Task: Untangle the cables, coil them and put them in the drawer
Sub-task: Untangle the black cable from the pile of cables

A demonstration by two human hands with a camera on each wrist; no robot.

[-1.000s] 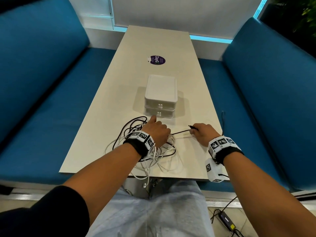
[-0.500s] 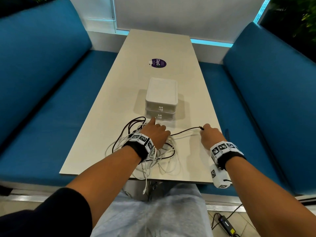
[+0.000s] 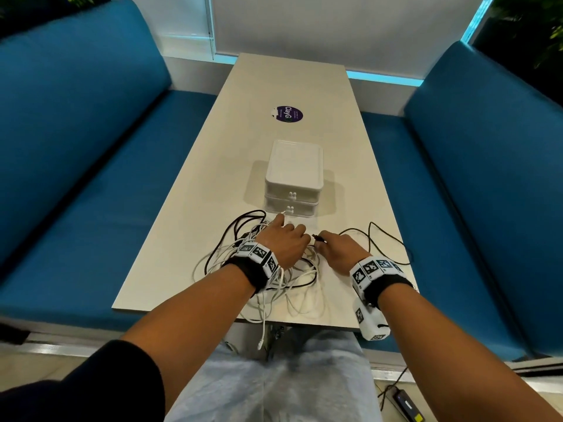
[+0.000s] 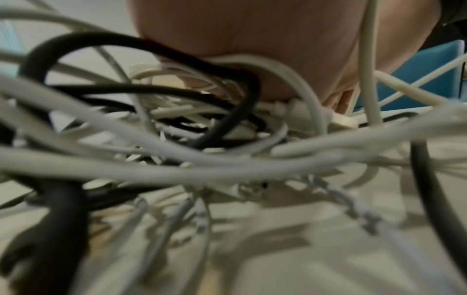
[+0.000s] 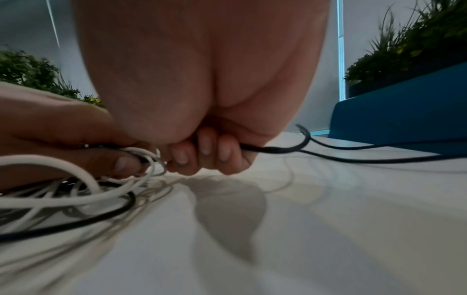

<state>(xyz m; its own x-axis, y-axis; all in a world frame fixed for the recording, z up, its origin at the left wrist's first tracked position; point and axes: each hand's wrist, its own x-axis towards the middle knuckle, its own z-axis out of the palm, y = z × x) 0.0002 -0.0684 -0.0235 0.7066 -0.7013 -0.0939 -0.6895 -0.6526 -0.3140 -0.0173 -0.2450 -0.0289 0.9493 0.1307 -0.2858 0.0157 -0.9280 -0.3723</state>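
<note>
A tangle of white and black cables lies at the near end of the table. My left hand rests on top of it, index finger stretched toward the drawers, the other fingers curled into the strands. In the left wrist view the palm bears on the cable tangle. Right beside it, my right hand grips a black cable near its plug, which sticks out past the thumb. The curled fingers hold the black cable. A white two-drawer unit stands behind, both drawers closed.
Blue sofas flank the table on the left and right. A purple sticker sits farther up the tabletop. One white cable end hangs over the near edge above my lap. A power adapter lies on the floor.
My right hand has come back left to the tangle with the black cable. The pulled-out length, taut before, now lies slack in a loop on the right. The left hand stayed put.
</note>
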